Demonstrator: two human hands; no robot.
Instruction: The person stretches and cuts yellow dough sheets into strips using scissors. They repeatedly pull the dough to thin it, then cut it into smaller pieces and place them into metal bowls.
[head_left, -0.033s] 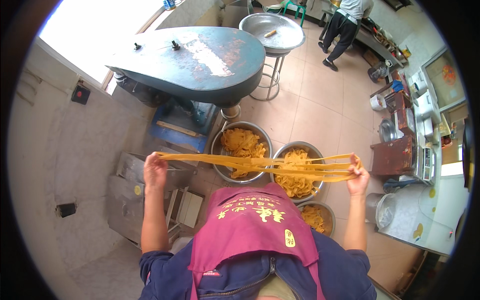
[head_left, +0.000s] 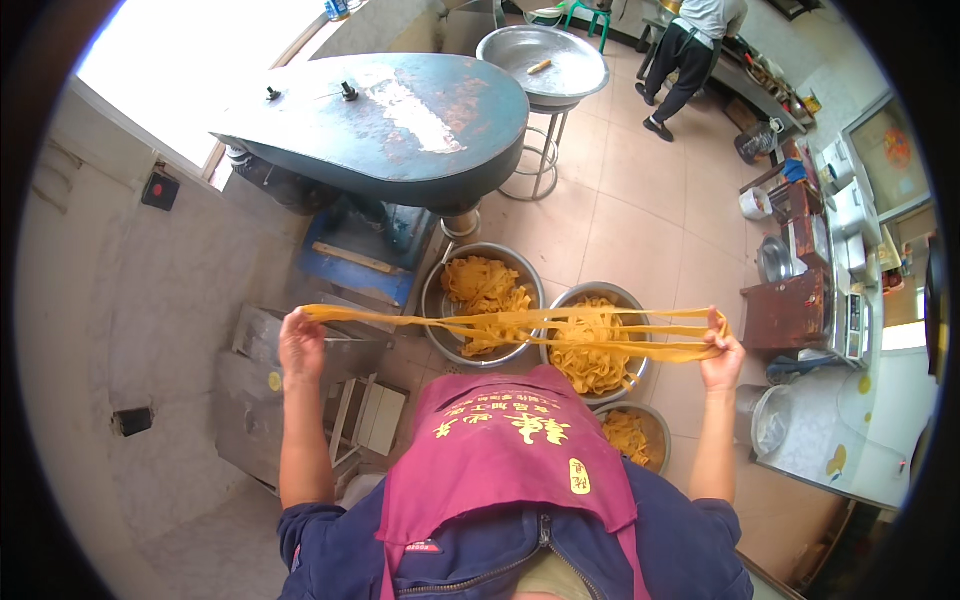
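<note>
Wide, flat yellow noodles (head_left: 400,319) stretch in several strands across the view, chest-high before me. At one end my left hand (head_left: 302,348) is closed on them. My right hand (head_left: 722,365) grips the other end, where the strands fan out and loop over the fingers. Below them stand a metal basin (head_left: 432,297) and, to its right, a second metal basin (head_left: 637,312), each holding heaped yellow noodles. A third basin (head_left: 661,432) with similar noodles is partly hidden by my maroon apron (head_left: 480,450).
A large dark machine housing (head_left: 450,100) stands ahead on the left, above a blue panel (head_left: 350,275). Behind it, a wide metal bowl (head_left: 565,80) rests on a stand. Another person (head_left: 690,50) works at the far counter. A white-topped table (head_left: 840,430) is at right.
My hands have moved slightly farther apart, the left one leftward and the right one a little rightward. The noodle strands have shifted between them.
</note>
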